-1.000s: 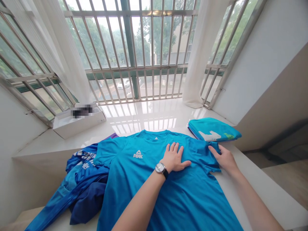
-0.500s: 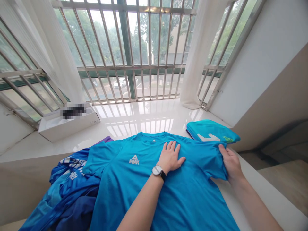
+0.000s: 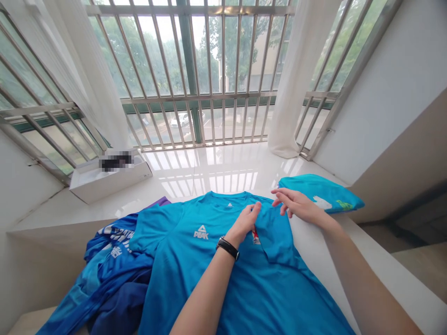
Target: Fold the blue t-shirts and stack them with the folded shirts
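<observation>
At the far left, a white box (image 3: 111, 179) sits on the glossy white surface (image 3: 209, 181), its contents blurred out. Below it lies a heap of blue garments (image 3: 111, 265) with white lettering, and a strip of purple cloth (image 3: 159, 202) shows just beyond the heap. Overlapping the heap's right edge, a bright blue T-shirt (image 3: 188, 279) lies face up with its collar toward the window and a white PEAK logo (image 3: 201, 232) on its chest. The work in hand is a fold: the side of the shirt toward the right of the view is turned inward, making a flap (image 3: 275, 242) across the chest, while the other side lies flat. A small red label (image 3: 256, 237) shows just beside the flap. The left hand (image 3: 244, 221), with a black-banded watch (image 3: 227, 248) on its wrist, is on the shirt at the flap's upper edge, its fingers drawn narrow; whether they pinch the cloth, I cannot tell. The right hand (image 3: 296, 204) is open and holds nothing, its fingers loosely spread over the shirt's shoulder, near a folded teal garment (image 3: 321, 191) further right on the surface
</observation>
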`<state>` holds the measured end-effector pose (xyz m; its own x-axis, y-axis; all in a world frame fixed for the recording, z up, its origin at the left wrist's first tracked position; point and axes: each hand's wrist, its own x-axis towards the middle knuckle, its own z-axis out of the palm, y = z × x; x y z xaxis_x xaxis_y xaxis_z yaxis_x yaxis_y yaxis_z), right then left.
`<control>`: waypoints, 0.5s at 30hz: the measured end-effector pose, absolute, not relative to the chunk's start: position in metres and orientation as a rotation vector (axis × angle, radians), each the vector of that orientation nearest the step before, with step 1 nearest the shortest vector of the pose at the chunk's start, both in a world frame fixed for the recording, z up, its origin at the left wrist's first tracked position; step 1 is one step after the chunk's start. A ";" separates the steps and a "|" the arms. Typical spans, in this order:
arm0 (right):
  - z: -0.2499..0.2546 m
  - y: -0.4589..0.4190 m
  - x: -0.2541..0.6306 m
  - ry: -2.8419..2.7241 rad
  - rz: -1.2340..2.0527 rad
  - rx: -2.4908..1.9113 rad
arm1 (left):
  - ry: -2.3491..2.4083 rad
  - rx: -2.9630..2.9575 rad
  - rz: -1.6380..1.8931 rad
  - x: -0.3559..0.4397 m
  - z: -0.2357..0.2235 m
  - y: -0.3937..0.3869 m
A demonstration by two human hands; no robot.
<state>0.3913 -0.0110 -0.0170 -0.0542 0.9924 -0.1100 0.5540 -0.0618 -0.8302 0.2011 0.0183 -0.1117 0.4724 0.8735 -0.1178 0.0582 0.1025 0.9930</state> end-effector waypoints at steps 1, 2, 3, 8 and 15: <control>-0.022 -0.005 0.397 -1.697 0.899 -1.766 | 0.967 1.400 0.749 0.200 -0.113 0.019; -0.027 0.000 0.402 -1.740 0.825 -1.857 | 1.028 1.475 0.755 0.200 -0.113 0.019; -0.033 0.005 0.407 -1.789 0.792 -1.929 | 1.068 1.549 0.761 0.201 -0.114 0.019; -0.056 0.020 0.416 -1.958 0.947 -2.068 | 1.043 1.848 0.802 0.207 -0.116 0.016; -0.068 0.027 0.424 -1.900 1.142 -2.119 | 0.980 2.001 0.687 0.198 -0.103 0.012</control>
<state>0.4244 0.0266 -0.0678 -0.0435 0.8829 -0.4676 0.8270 -0.2308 -0.5126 0.1977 0.0121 -0.1033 0.5553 0.8226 0.1228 0.3961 -0.3914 0.8306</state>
